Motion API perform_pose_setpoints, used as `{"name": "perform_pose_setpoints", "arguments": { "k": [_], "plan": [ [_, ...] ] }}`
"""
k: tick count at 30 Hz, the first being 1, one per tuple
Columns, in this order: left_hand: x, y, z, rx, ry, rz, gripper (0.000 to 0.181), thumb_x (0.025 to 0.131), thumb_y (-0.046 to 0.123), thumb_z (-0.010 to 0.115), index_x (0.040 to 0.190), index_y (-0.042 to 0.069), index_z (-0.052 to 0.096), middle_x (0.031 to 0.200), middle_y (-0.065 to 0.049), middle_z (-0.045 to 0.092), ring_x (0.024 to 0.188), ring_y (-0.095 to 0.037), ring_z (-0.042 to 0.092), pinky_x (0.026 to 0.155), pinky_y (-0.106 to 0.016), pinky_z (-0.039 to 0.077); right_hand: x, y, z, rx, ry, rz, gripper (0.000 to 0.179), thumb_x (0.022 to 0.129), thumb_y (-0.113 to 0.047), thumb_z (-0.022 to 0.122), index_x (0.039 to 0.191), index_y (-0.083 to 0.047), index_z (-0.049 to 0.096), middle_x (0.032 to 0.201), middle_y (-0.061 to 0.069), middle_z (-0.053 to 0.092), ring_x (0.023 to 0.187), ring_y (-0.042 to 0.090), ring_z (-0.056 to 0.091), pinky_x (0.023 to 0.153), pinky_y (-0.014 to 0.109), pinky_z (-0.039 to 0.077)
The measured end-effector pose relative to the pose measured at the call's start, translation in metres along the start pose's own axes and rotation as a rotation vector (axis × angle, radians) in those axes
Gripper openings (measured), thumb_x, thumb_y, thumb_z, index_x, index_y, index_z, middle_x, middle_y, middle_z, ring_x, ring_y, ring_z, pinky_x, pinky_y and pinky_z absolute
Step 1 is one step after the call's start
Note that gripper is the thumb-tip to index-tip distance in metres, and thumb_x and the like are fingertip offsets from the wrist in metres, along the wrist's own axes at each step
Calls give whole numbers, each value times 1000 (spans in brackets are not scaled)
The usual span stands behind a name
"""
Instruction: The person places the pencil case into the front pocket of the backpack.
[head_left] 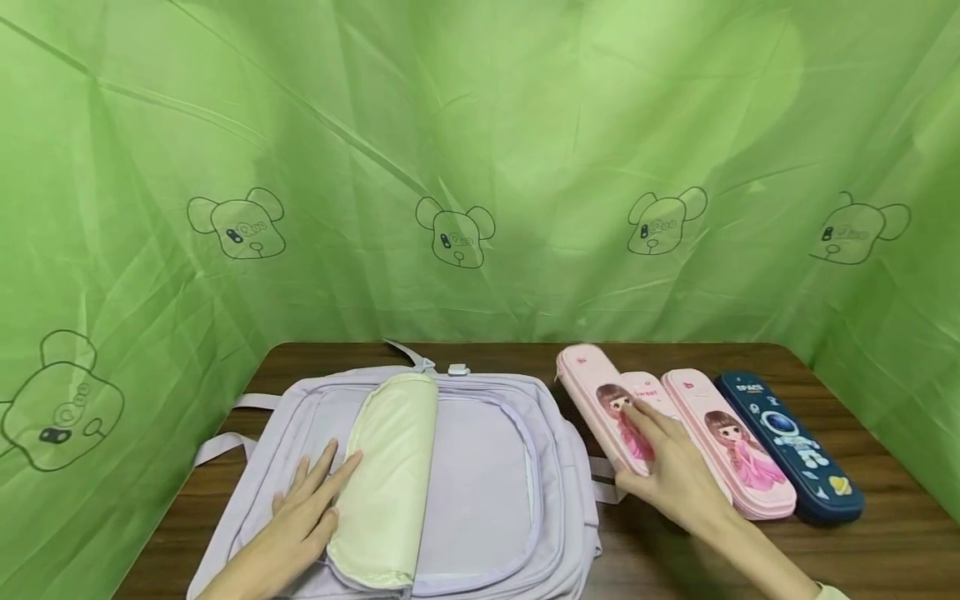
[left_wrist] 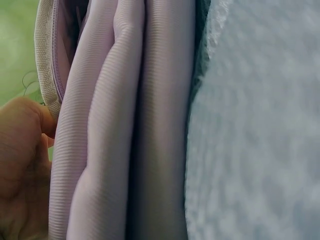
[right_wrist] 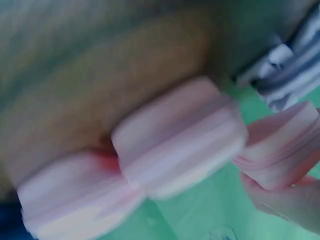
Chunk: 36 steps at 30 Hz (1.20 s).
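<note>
A lavender backpack (head_left: 480, 483) lies on the table with its front panel folded over to the left, showing a pale yellow lining (head_left: 390, 475). My left hand (head_left: 296, 508) rests on the backpack, fingers spread and mostly straight, with index finger and thumb against the folded panel's left edge. In the left wrist view, my fingers touch the panel's zippered edge (left_wrist: 47, 65). My right hand (head_left: 671, 467) grips a pink pencil case (head_left: 592, 375) with a doll picture, fingers on top and thumb along its near side. This case is tilted and overlaps another pink case (head_left: 645, 387).
Right of my right hand lie a second pink doll-printed case (head_left: 738, 454) and a dark blue astronaut case (head_left: 795, 450). Grey straps (head_left: 225, 446) spread out from the backpack's sides onto the brown wooden table (head_left: 885, 550). A green curtain (head_left: 555, 167) surrounds the table's back and sides.
</note>
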<state>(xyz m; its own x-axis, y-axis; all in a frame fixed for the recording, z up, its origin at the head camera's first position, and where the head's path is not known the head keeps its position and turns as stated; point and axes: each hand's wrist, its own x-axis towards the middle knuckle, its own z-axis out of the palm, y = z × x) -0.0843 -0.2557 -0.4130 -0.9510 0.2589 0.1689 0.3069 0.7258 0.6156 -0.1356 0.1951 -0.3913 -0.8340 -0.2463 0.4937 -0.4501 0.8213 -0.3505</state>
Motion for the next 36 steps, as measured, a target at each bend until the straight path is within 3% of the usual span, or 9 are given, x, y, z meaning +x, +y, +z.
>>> {"name": "perform_pose_setpoints", "arguments": {
  "k": [4, 9, 14, 18, 24, 28, 36],
  "plan": [
    [1, -2, -1, -1, -5, 4, 57, 92, 6, 49, 144, 27, 37, 151, -21, 17, 129, -58, 7, 83, -82, 5, 2, -15, -16, 46, 22, -109, 76, 56, -20, 81, 126, -4, 57, 136, 13, 47, 115, 30, 48, 93, 36, 41],
    [2, -3, -5, 4, -2, 10, 57, 92, 7, 51, 143, 27, 38, 151, -22, 16, 128, -58, 9, 83, -82, 6, -4, -41, -21, 127, -158, -369, 74, 57, -25, 83, 126, -12, 59, 132, 6, 50, 113, 20, 47, 85, 34, 49],
    [3, -5, -3, -40, -11, -7, 55, 91, 10, 53, 142, 28, 40, 151, -28, 0, 127, -60, -1, 84, -81, 2, -9, -49, -19, 241, -308, -501, 75, 57, -19, 81, 128, -18, 58, 131, -3, 52, 120, 21, 42, 99, 23, 34],
    [3, -7, -3, -102, -43, -41, 52, 94, 17, 51, 142, 31, 39, 150, -28, -8, 127, -60, -8, 84, -80, -5, -8, -49, -9, 298, -386, -546, 78, 57, -16, 81, 131, -18, 55, 134, -3, 50, 123, 22, 41, 98, 30, 37],
    [6, -5, -8, -173, -41, -54, 53, 96, 18, 48, 144, 33, 34, 150, -28, -4, 129, -57, -11, 87, -76, -12, 5, -48, 5, 390, -458, -551, 73, 58, -11, 79, 128, -18, 59, 133, -4, 52, 123, 25, 41, 95, 40, 40],
    [7, -6, -9, -228, -38, -53, 53, 97, 19, 46, 146, 32, 30, 151, -27, -6, 128, -56, -15, 85, -75, -17, 13, -53, 15, 459, -532, -511, 71, 59, -7, 77, 127, -21, 59, 134, -7, 51, 126, 24, 39, 99, 41, 38],
    [7, -5, -5, -283, -53, -90, 57, 96, 14, 40, 147, 35, 26, 151, -26, -8, 129, -54, -15, 85, -74, -20, 21, -80, 57, 544, -583, -596, 67, 60, -8, 73, 125, -20, 62, 134, -11, 50, 129, 20, 36, 102, 38, 34]
  ]
}}
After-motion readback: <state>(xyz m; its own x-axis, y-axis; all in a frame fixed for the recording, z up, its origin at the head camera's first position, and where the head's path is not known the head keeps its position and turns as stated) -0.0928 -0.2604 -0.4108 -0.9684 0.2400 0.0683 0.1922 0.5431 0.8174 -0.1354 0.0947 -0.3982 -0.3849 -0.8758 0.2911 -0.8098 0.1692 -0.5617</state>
